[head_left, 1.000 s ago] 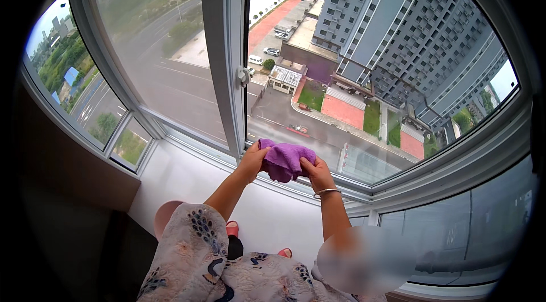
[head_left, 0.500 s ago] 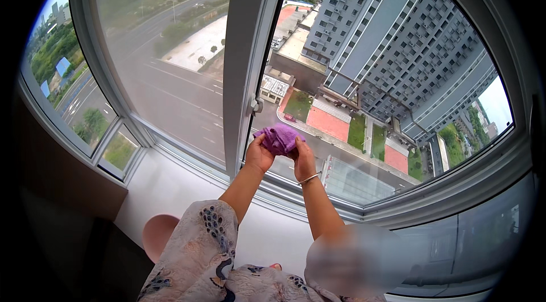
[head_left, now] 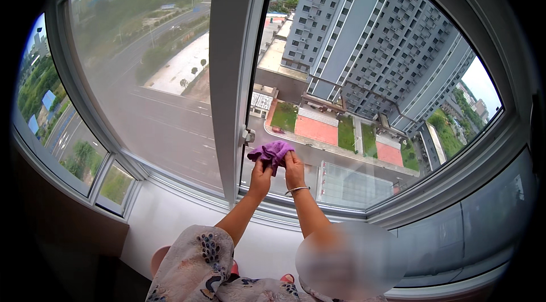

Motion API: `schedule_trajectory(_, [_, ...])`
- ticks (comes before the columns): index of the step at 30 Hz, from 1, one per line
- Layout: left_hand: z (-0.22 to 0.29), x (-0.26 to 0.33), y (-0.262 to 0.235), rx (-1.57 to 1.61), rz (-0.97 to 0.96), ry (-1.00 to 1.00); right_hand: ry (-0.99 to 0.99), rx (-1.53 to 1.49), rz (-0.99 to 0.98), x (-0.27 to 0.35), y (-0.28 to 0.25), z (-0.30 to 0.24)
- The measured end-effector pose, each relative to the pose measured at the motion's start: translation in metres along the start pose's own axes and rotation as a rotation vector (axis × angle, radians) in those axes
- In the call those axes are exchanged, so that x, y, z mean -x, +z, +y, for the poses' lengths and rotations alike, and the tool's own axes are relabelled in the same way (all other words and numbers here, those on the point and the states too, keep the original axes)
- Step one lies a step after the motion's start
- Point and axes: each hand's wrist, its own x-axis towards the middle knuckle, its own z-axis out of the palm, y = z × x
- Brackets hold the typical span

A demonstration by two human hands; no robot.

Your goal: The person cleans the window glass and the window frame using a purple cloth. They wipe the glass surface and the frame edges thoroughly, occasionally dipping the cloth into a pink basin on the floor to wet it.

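Note:
A crumpled purple cloth (head_left: 272,153) is held up between my two hands, in front of the right-hand window pane (head_left: 352,131). My left hand (head_left: 261,176) grips its lower side, fingers closed on the fabric. At its right edge, my right hand (head_left: 294,170) pinches the cloth; a bracelet (head_left: 297,189) circles that wrist. One corner of the cloth hangs down between the hands. Just above and left of the cloth, a light window handle (head_left: 248,135) sits on the grey upright frame (head_left: 230,74).
A white sill (head_left: 176,205) runs below the window, with a pink rounded object (head_left: 160,257) partly behind my left sleeve. The left pane (head_left: 153,74) looks hazy. Outside, far below, lie roads and a tall grey building (head_left: 364,46). Red footwear (head_left: 287,278) shows beneath me.
The cloth has gone from a bunched wad to a looser, partly unfolded shape. My hands have come closer together and sit a little lower in view. The view has shifted slightly.

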Motion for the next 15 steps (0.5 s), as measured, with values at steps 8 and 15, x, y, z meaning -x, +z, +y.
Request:
schedule_trajectory(8, [0.158,-0.073,0.083,0.335,-0.02,0.323,-0.197,-0.385,-0.226,-0.034,0.055,-0.199])
schedule_trajectory(15, [0.014,-0.026,0.089,0.086,0.118,0.048,-0.172,-0.099,0.089,0.007,-0.065,-0.059])
